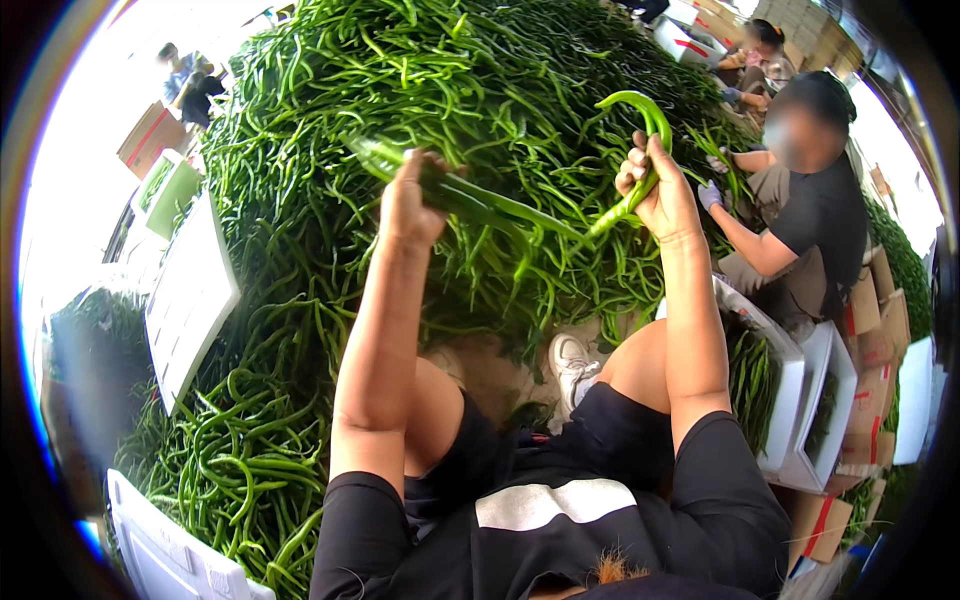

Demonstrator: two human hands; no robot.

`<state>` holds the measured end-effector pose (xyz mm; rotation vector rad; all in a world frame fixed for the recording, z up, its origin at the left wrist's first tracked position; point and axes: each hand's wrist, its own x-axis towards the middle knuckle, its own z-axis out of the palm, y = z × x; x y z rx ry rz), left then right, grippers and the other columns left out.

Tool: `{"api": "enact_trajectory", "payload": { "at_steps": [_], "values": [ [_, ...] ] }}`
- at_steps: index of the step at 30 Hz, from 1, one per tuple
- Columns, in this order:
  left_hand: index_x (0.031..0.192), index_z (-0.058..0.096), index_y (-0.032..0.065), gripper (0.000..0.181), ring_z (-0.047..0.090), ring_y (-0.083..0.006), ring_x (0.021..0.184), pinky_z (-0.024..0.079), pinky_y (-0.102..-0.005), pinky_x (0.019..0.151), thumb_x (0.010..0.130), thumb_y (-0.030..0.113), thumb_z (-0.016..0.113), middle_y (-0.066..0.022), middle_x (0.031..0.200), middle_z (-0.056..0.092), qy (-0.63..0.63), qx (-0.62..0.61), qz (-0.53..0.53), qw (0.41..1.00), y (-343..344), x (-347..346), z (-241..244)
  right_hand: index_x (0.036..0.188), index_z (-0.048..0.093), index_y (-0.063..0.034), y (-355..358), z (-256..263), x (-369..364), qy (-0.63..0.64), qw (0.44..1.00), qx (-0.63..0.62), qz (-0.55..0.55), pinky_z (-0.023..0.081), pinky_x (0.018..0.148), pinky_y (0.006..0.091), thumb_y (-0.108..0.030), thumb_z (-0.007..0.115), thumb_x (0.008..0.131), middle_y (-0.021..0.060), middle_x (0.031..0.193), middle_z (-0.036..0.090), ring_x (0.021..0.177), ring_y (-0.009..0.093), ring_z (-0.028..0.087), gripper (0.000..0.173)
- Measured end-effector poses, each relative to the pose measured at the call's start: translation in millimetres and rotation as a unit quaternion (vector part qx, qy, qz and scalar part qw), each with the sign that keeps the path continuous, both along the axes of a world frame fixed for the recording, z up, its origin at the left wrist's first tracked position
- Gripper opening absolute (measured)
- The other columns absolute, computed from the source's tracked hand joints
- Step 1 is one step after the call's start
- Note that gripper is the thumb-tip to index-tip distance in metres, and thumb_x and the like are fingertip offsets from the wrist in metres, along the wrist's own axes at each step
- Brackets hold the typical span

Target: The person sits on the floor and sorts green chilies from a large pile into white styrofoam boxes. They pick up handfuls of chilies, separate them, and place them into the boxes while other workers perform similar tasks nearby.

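A large heap of long green chili peppers (pixel 480 82) rises in front of me. Above its near slope, my left hand (pixel 416 199) is closed around a bunch of long green peppers (pixel 487 201), partly blurred, whose ends stick out on both sides of the fist. My right hand (pixel 656 180) grips light green peppers (pixel 622 214); their upper part hooks over to the left above the fingers. The lower tip of these comes close to the right end of the left hand's bunch, and whether they touch I cannot tell.
White foam boxes (pixel 791 405) with peppers stand at my right, near cardboard boxes (pixel 870 405). A co-worker (pixel 817 202) in gloves sits there handling peppers. White foam panels (pixel 191 300) stand at my left, beside more loose peppers (pixel 240 465). Other people sit farther back.
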<state>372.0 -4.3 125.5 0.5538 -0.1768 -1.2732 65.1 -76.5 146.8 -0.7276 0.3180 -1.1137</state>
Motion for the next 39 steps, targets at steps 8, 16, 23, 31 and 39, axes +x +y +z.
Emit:
{"api": "enact_trajectory", "payload": {
  "at_steps": [8, 16, 23, 31, 39],
  "values": [
    [0.095, 0.058, 0.0128, 0.024, 0.062, -0.0227, 0.088, 0.043, -0.054, 0.093, 0.096, 0.035, 0.051, -0.0023, 0.087, 0.062, 0.049, -0.063, -0.004, 0.997, -6, 14, -18, 0.121, 0.056, -0.0123, 30, 17, -60, -0.04, 0.994, -0.089, -0.043, 0.04, 0.103, 0.045, -0.018, 0.057, 0.094, 0.0005, 0.105, 0.063, 0.097, 0.016, 0.06, 0.028],
    [0.103, 0.057, 0.0153, 0.013, 0.062, -0.0208, 0.089, 0.039, -0.0543, 0.098, 0.094, 0.024, 0.056, -0.0012, 0.088, 0.063, 0.093, -0.177, -0.106, 0.974, -31, -12, -39, 0.126, 0.051, 0.0011, 146, 79, -158, 0.179, 0.948, -0.139, -0.223, 0.041, 0.076, 0.0279, -0.009, 0.057, 0.092, 0.0035, 0.097, 0.058, 0.079, 0.009, 0.052, 0.036],
    [0.094, 0.056, 0.0063, 0.019, 0.059, -0.0226, 0.085, 0.036, -0.0536, 0.104, 0.093, 0.026, 0.057, -0.004, 0.081, 0.058, 0.212, -0.245, -0.198, 0.925, -27, -64, -13, 0.133, 0.044, 0.003, 427, 89, -308, 0.775, 0.461, 0.028, -0.432, 0.041, 0.096, 0.036, -0.022, 0.061, 0.089, 0.0134, 0.12, 0.058, 0.109, 0.023, 0.056, 0.053],
    [0.098, 0.058, 0.0082, 0.017, 0.062, -0.0226, 0.087, 0.038, -0.0582, 0.103, 0.094, 0.025, 0.057, -0.0036, 0.083, 0.06, 0.211, -0.232, -0.214, 0.925, -8, -85, -4, 0.132, 0.048, 0.0017, 340, 90, -130, 0.766, 0.413, -0.186, -0.456, 0.034, 0.106, 0.0366, -0.011, 0.063, 0.084, 0.0163, 0.133, 0.052, 0.125, 0.026, 0.047, 0.052],
    [0.094, 0.057, 0.0039, 0.02, 0.059, -0.0234, 0.097, 0.048, -0.0399, 0.094, 0.095, 0.023, 0.054, -0.0088, 0.091, 0.062, 0.152, -0.261, -0.265, 0.916, 14, -111, 11, 0.137, 0.04, -0.0044, 144, 61, 54, 0.793, 0.374, -0.425, -0.226, 0.049, 0.061, 0.0296, -0.012, 0.066, 0.08, 0.0141, 0.113, 0.052, 0.072, 0.014, 0.057, 0.064]
  ]
}}
